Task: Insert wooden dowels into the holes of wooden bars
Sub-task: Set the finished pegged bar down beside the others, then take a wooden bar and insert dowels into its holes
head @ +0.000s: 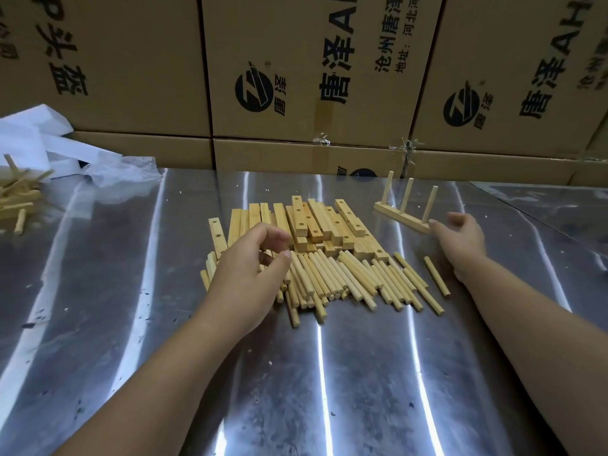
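Observation:
A stack of drilled wooden bars [316, 222] lies mid-table, with a heap of loose wooden dowels [348, 278] spread in front of it. My left hand [250, 268] hovers over the left end of the dowel heap, fingers curled and apart, holding nothing that I can see. To the right stands a finished bar with three upright dowels [403, 214]. My right hand [460, 238] is at that bar's near end, fingertips touching or nearly touching it, palm open. One dowel [437, 275] lies alone beside my right wrist.
The table is shiny sheet metal [329, 373]. Printed cardboard boxes [296, 77] form a wall behind it. At the far left are white wrapping and plastic [65, 149] and a pile of assembled wooden pieces [18, 195].

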